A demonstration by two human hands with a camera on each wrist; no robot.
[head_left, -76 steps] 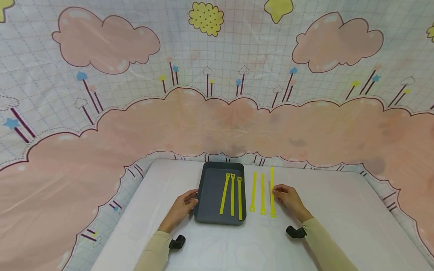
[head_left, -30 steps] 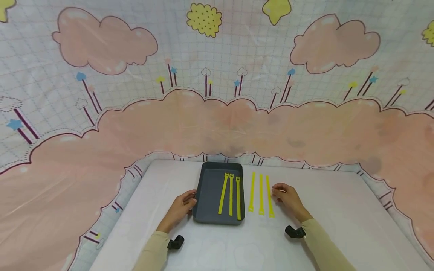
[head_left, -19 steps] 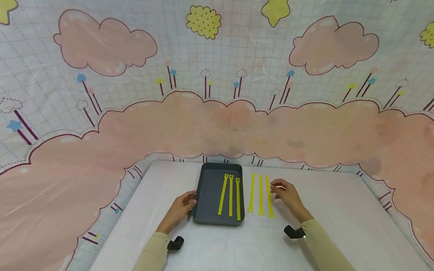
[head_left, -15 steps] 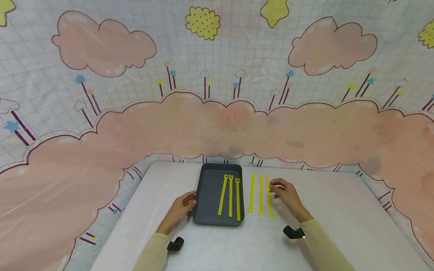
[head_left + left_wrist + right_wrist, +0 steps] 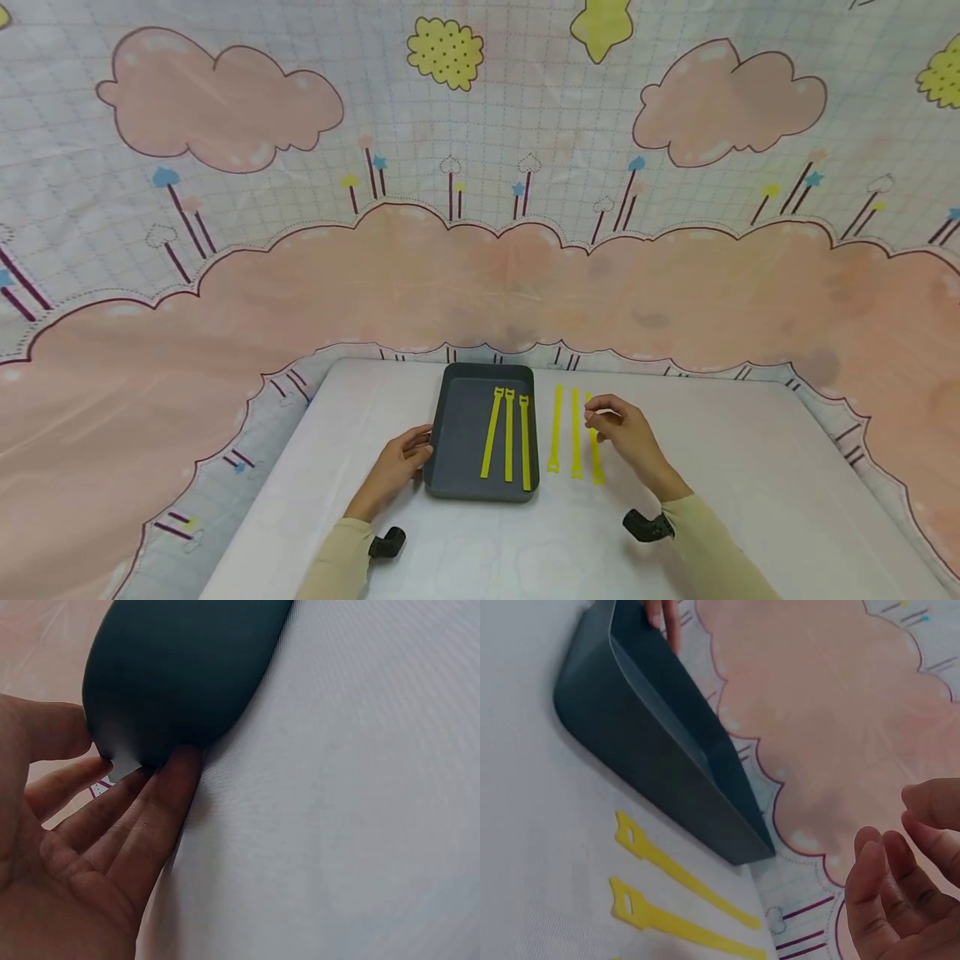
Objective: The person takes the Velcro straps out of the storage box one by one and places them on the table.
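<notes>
Lining up straps seems to be the step: three yellow straps (image 5: 509,437) lie in the tray (image 5: 459,450), three more straps (image 5: 576,433) right of it. The left hand (image 5: 397,465) pinches the tray's left rim. The right hand (image 5: 628,435), loosely curled, holds nothing. Next likely needs a light pinch. Unlike earlier, the right hand no longer pinches the strap farthest from the tray.

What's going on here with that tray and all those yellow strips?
A person is handling yellow straps beside a dark tray. The left hand holds the tray's left edge. Three straps lie inside the tray, and three more straps lie in a row on the white table to its right. The right hand partly hides the rightmost one in the head view, its fingers loosely curled and holding nothing.
</notes>
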